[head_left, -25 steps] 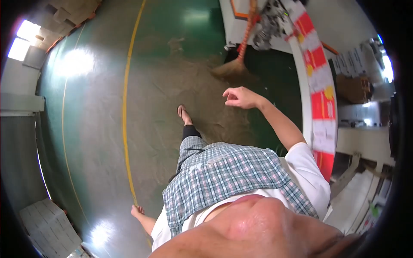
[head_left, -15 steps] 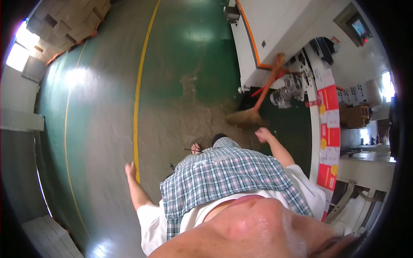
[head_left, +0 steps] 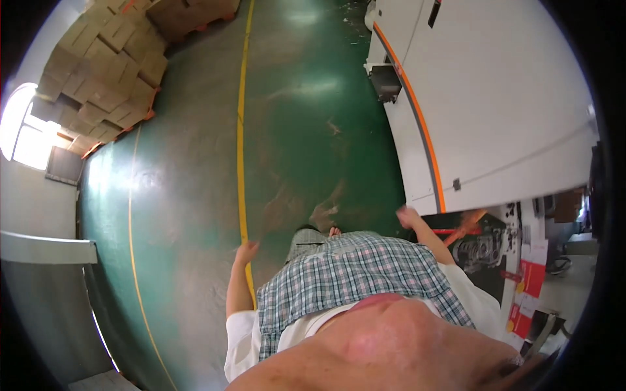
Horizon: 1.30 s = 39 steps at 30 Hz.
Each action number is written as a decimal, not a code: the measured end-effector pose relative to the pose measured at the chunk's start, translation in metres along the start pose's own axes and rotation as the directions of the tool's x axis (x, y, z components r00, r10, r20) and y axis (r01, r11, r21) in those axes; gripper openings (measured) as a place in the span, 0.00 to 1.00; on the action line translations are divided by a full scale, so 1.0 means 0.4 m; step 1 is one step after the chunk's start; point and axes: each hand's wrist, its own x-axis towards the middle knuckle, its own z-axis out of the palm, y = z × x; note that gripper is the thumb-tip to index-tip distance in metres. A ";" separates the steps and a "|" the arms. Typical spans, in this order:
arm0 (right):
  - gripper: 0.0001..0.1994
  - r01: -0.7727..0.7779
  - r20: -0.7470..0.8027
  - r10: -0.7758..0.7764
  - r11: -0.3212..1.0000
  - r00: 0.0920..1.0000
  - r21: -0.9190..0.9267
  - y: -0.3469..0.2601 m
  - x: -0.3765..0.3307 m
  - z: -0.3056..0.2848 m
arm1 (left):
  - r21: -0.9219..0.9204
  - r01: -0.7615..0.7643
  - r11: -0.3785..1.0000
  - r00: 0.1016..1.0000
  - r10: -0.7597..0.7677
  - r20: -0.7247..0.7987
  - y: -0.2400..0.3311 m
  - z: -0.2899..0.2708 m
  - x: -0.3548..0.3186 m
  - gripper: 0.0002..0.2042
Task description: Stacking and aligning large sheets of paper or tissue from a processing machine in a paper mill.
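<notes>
Grn flr [head_left: 313, 146], yel line [head_left: 240, 143], boxes [head_left: 107, 75] L, wht machine [head_left: 495, 98] R

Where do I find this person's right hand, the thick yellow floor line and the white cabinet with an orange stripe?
Right hand [head_left: 408, 217]: head view, middle of the hand.
Thick yellow floor line [head_left: 240, 150]: head view, its long middle stretch.
White cabinet [head_left: 492, 98]: head view, its broad plain panel.

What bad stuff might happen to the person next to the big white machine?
The right hand looks close to the white machine, so it might get bumped on the corner. The bare toes might get stubbed. The green floor has streaks; if they're wet, it might be slippery.
</notes>
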 end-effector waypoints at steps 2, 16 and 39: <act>0.09 0.195 -0.358 -0.011 0.853 0.934 0.483 -0.120 0.273 -0.214 | -0.076 0.133 0.988 0.991 -0.134 -0.008 -0.117 -0.019 0.042 0.21; 0.11 0.391 -0.164 -0.456 0.864 0.875 -0.317 -0.015 1.108 -0.613 | 0.032 0.219 0.975 0.969 -0.213 -0.123 0.246 -0.678 1.511 0.16; 0.09 0.252 -0.637 0.255 0.765 0.727 0.593 -0.042 2.449 -2.392 | -0.368 -0.008 0.930 0.999 0.026 0.043 1.733 -1.152 3.353 0.10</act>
